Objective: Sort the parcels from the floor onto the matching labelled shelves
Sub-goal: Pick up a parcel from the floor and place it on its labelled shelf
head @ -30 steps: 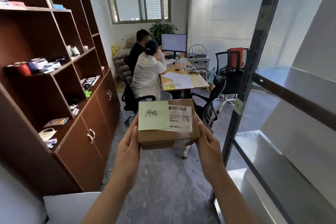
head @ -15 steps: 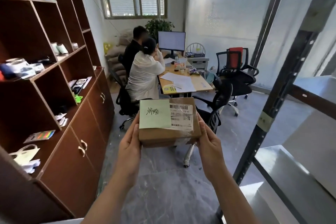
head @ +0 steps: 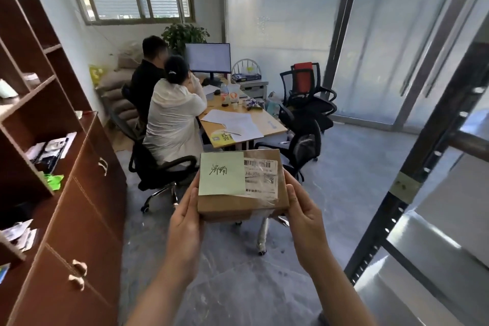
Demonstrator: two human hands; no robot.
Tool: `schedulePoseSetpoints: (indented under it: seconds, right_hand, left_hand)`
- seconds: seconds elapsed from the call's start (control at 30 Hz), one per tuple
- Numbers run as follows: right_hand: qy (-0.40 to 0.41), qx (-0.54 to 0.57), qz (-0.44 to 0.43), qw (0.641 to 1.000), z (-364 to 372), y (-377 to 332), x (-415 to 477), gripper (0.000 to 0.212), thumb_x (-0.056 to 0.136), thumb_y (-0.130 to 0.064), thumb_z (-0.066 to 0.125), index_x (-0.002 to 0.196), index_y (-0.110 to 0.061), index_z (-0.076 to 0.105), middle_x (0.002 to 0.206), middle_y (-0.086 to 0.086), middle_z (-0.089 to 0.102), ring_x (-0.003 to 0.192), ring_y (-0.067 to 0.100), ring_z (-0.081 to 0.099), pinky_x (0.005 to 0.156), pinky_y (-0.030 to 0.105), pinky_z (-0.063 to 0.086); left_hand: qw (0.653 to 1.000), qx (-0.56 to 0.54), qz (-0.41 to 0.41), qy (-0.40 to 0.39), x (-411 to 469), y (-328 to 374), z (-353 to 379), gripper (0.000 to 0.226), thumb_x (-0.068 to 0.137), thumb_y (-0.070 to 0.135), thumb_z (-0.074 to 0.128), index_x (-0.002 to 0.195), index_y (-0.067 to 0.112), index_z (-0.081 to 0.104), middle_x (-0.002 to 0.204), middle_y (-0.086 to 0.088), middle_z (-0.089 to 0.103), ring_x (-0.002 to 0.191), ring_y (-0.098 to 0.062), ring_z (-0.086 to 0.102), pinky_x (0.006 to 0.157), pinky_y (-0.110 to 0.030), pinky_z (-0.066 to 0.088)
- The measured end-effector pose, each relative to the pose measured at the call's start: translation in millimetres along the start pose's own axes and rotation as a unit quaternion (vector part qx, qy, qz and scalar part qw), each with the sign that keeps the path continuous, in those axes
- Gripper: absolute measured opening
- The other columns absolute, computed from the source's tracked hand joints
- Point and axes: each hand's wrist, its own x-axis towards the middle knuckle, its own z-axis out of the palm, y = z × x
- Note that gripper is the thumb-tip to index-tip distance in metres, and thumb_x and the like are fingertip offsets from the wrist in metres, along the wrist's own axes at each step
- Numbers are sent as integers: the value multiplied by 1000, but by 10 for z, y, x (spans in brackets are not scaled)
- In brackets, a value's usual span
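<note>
Cardboard parcel (head: 242,193) held up mid-air between both hands, top face toward the camera. Green sticky note (head: 221,177) with handwritten characters on its left half, white shipping label (head: 262,178) with barcodes under clear tape on the right half. Left hand (head: 185,230) fingers closed against the parcel's left side, thumb along the edge. Right hand (head: 307,225) fingers closed on the right side, thumb up by the label corner. Beyond the fingertips: two seated people at a table (head: 267,124) with papers and a monitor (head: 208,58). Left of the left hand: brown cabinet (head: 87,193) with open shelves. Right of the right hand: metal rack upright (head: 412,174), grey shelf boards (head: 434,246) behind it.
</note>
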Motion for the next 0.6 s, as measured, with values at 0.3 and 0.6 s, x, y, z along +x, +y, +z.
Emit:
schedulePoseSetpoints:
  seconds: [0.3, 0.6]
  right_hand:
    - [86, -89, 6, 992, -547, 93, 252, 35, 106, -16, 39, 135, -28, 55, 120, -15, 69, 112, -1, 64, 83, 14, 54]
    - [183, -148, 20, 972, -1482, 131, 380, 32, 104, -26, 41, 132, -34, 53, 118, -32, 64, 113, -13, 59, 88, 11, 52]
  left_hand:
    - [988, -63, -75, -116, 550, -515, 523, 37, 107, 26, 35, 129, 26, 65, 123, 8, 75, 118, -4, 66, 91, -20, 54]
    - [957, -18, -118, -263, 889, -976, 1548, 46, 107, 35, 34, 140, 17, 58, 131, -7, 71, 119, -21, 65, 97, -38, 47]
